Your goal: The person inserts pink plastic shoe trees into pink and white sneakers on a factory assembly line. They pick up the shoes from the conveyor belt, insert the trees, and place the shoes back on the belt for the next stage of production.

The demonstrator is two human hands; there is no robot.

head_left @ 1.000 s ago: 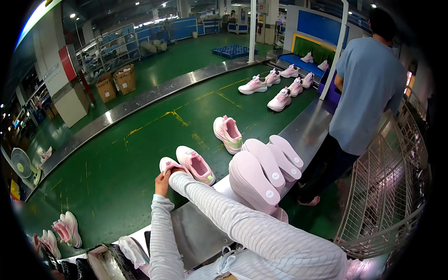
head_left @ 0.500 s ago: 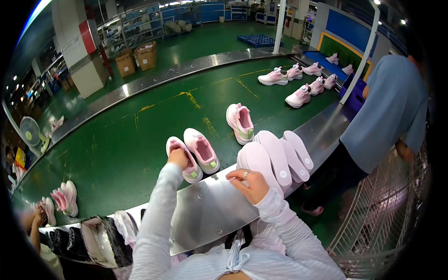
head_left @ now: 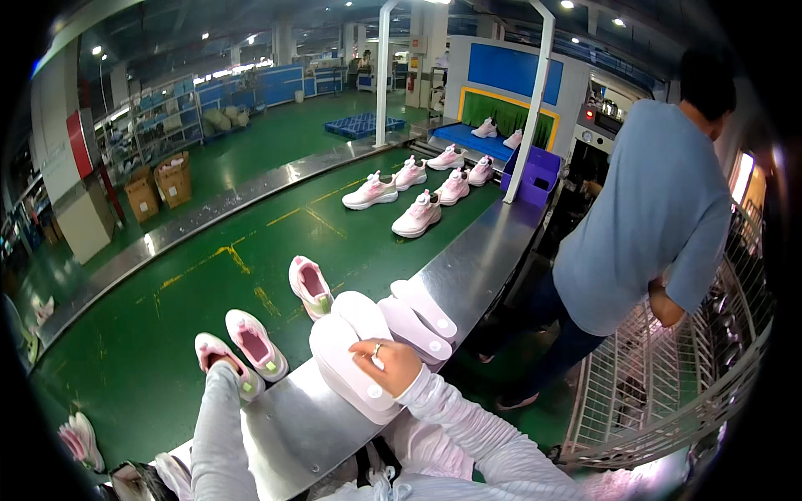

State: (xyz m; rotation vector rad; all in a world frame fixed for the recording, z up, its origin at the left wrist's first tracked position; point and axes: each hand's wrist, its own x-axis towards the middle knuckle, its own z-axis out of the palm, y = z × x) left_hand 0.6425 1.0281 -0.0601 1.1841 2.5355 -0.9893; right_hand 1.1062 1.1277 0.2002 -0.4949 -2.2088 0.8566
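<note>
My left hand (head_left: 219, 361) reaches down into a pink-and-white shoe (head_left: 244, 377). Its fingers are hidden inside. A matching shoe (head_left: 257, 344) stands against that one on the right, and a third shoe (head_left: 310, 286) sits farther back. My right hand (head_left: 393, 364), with a ring on one finger, lies over a stack of pale pink insoles (head_left: 341, 361) on the metal edge. Its fingers are curled and pinched at an insole (head_left: 364, 316) just behind the front ones. More insoles (head_left: 413, 330) lie to the right, each with a round white spot.
The green belt (head_left: 200, 288) carries several finished-looking pink shoes (head_left: 416, 215) toward a blue machine opening with a green curtain (head_left: 501, 117). A purple bin (head_left: 531, 177) hangs beside a white post. On the right, a person in a blue shirt (head_left: 643, 225) stands at a wire rack (head_left: 652, 376).
My view has swung to the right. My right hand has moved from the bare metal edge onto the insoles, its fingers curling in. My left hand stays in the shoe.
</note>
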